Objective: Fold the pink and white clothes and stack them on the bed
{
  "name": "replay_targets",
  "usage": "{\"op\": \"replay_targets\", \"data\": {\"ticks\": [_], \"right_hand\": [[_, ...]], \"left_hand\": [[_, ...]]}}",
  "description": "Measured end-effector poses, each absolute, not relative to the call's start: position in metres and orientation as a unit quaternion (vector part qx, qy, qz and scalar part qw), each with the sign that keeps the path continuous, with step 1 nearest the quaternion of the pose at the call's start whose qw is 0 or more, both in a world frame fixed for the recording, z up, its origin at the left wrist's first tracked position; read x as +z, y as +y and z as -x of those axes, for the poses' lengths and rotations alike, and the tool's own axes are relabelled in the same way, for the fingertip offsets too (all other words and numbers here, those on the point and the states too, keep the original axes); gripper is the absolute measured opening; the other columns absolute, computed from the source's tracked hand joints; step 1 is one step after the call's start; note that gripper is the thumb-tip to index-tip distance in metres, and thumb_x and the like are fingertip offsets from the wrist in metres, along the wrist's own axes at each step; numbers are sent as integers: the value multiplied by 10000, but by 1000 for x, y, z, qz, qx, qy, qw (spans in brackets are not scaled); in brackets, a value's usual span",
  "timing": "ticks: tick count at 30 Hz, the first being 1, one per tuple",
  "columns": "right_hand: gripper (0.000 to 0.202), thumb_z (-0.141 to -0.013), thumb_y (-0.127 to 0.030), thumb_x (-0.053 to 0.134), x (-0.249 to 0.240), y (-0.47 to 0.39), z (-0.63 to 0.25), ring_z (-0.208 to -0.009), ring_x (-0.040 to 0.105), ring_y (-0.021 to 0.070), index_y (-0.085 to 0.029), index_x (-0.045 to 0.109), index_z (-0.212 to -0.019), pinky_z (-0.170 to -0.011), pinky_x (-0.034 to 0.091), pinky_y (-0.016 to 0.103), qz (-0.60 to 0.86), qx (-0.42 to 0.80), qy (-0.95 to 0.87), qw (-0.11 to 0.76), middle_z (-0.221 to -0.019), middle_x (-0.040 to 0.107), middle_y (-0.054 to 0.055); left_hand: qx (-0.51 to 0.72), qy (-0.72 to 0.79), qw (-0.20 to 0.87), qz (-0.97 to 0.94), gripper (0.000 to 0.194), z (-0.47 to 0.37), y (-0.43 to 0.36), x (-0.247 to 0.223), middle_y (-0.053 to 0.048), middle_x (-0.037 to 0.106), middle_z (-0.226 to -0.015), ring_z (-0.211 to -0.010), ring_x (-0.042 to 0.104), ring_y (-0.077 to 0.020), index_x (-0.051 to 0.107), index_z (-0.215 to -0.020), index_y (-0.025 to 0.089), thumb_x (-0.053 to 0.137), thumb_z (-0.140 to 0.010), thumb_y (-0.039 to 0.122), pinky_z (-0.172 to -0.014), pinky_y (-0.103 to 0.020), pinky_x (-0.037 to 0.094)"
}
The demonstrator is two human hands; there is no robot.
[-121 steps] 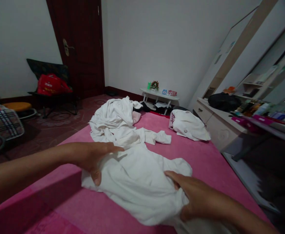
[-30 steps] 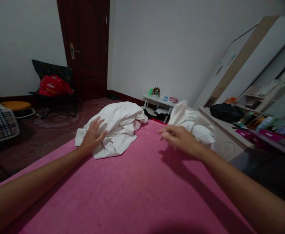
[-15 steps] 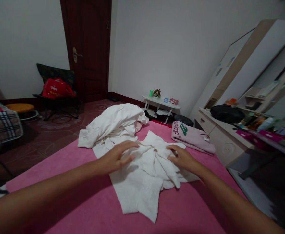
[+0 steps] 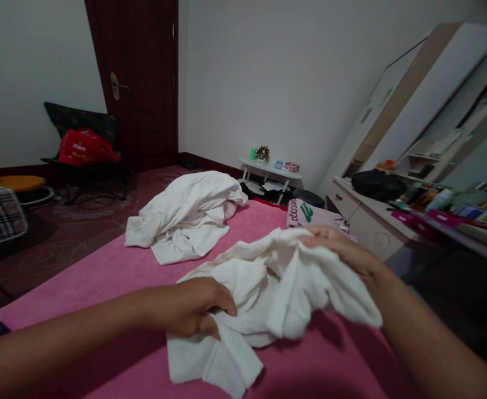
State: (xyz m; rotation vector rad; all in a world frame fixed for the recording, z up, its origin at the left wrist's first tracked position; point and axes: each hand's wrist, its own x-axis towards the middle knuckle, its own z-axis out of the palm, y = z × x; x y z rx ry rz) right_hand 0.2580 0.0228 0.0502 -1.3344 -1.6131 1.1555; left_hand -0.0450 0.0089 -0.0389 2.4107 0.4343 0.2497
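A crumpled white garment (image 4: 243, 282) lies across the pink bed cover (image 4: 102, 338), partly raised on its right side. My left hand (image 4: 197, 307) is closed on the cloth at its near left, low against the bed. With my right hand (image 4: 343, 246) I pinch the far right edge and hold it up, so that fabric hangs in folds below. The garment's exact kind is hard to tell in these folds. Farther back, a heap of white clothing (image 4: 189, 210) sits apart from it on the left edge of the bed.
A folded pink garment with green and dark print (image 4: 299, 213) lies at the far right of the bed. Along the right stands a dresser (image 4: 347, 205) crowded with items. A small white table (image 4: 268, 166) and a chair with a red bag (image 4: 85, 147) are beyond.
Both hands have closed on the white garment. My right hand has lifted its edge up and rightward, while my left has moved nearer. The garment has come away from the white heap.
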Motion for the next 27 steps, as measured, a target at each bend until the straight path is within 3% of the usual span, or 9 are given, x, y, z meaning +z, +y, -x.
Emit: {"op": "replay_targets", "data": {"ticks": [2, 5, 7, 10, 13, 16, 18, 23, 27], "right_hand": [[319, -660, -390, 716, 54, 35, -252, -763, 650, 180, -233, 582, -902, -665, 536, 294, 481, 441, -568, 501, -892, 694, 16], [473, -677, -366, 697, 26, 52, -242, -1081, 592, 206, -271, 498, -1096, -862, 505, 347, 462, 379, -561, 572, -1254, 579, 48], [552, -682, -397, 683, -8, 55, -238, -1179, 531, 230, -250, 471, -1170, -948, 450, 392, 506, 313, -625, 505, -1308, 522, 86], [665, -649, -401, 724, -57, 49, -241, -1187, 493, 255, -196, 479, -1233, -996, 377, 408, 565, 206, -742, 297, -1290, 521, 121], [421, -709, -406, 691, -79, 39, -253, -1000, 557, 236, -167, 594, -1042, -861, 404, 348, 614, 115, -767, 147, -1099, 618, 98], [211, -779, -383, 608, -67, 34, -270, -730, 558, 174, -174, 598, -761, -675, 379, 281, 647, 97, -748, 109, -774, 634, 26], [236, -779, -395, 598, -44, 32, -282, -669, 540, 163, -177, 579, -690, -620, 370, 268, 644, 104, -735, 183, -691, 607, 9], [270, -751, -454, 639, 25, 17, -289, -629, 523, 143, -198, 638, -838, -556, 400, 251, 597, 42, -572, 561, -755, 616, 0], [264, -679, -426, 718, 55, -8, -275, -528, 501, 118, -223, 618, -813, -483, 396, 238, 517, 183, -533, 644, -697, 597, -16]], "left_hand": [[137, 180, 346, -911, 160, 55, 13, -26, -34, 663, -940, -853, 600, -162, 633, -950, 190, 590, -796, 191, -761, -225, 438], [199, 265, 320, -888, 167, 72, 27, -20, -30, 650, -881, -814, 579, -159, 628, -932, 173, 558, -782, 183, -732, -231, 424], [213, 328, 283, -876, 205, 83, 34, -25, -24, 643, -836, -747, 555, -151, 629, -942, 170, 552, -752, 175, -680, -229, 407], [197, 367, 245, -875, 244, 96, 36, -38, -15, 631, -787, -676, 527, -135, 630, -920, 172, 541, -696, 128, -619, -215, 374], [150, 373, 216, -890, 206, 101, 29, -47, -5, 611, -734, -645, 521, -133, 617, -863, 172, 564, -668, 134, -589, -213, 352], [133, 396, 161, -894, 164, 110, 28, -41, -5, 616, -725, -639, 536, -144, 614, -836, 184, 576, -676, 169, -577, -226, 351], [190, 429, 100, -878, 174, 120, 32, -24, -10, 627, -748, -652, 554, -156, 620, -857, 198, 546, -700, 183, -583, -242, 369], [441, 456, -103, -767, 137, 135, 44, 46, -16, 581, -838, -799, 580, -194, 595, -849, 211, 506, -791, 296, -729, -327, 464], [536, 458, -38, -708, 253, 128, 44, 79, -11, 607, -979, -909, 621, -190, 559, -1021, 254, 481, -880, 449, -812, -348, 514]]}}
